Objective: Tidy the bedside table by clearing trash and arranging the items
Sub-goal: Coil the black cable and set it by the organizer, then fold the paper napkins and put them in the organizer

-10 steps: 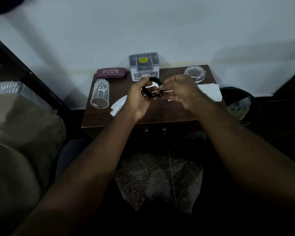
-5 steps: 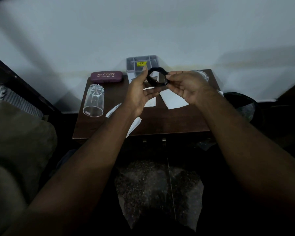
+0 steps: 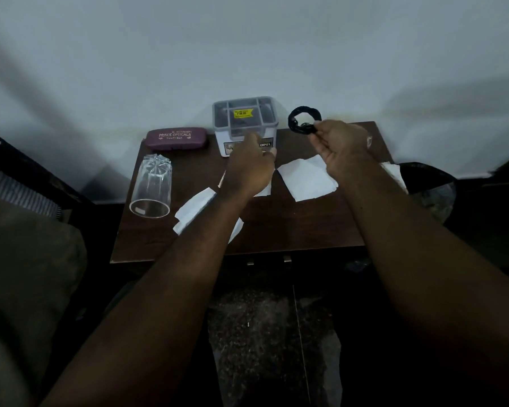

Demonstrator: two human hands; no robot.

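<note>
A dark wooden bedside table (image 3: 276, 230) stands against the wall. My right hand (image 3: 341, 151) holds a black coiled ring-shaped band (image 3: 304, 120) up over the table's back right part. My left hand (image 3: 249, 168) hangs over the table just in front of a grey-lidded plastic box (image 3: 245, 118), fingers loosely spread, holding nothing. White paper scraps lie on the table: one sheet (image 3: 306, 179) between my hands, others (image 3: 193, 211) under my left forearm. A clear glass (image 3: 152, 189) lies on its side at the left. A maroon spectacle case (image 3: 177, 139) sits at the back left.
A black-lined bin (image 3: 432, 189) stands to the right of the table. Bedding and a dark bed frame (image 3: 27, 177) lie to the left. More white paper (image 3: 394, 171) shows at the table's right edge. Speckled floor (image 3: 265, 333) is below.
My left hand has let go of the black band and dropped toward the box. My right hand has carried the band to the right and upward.
</note>
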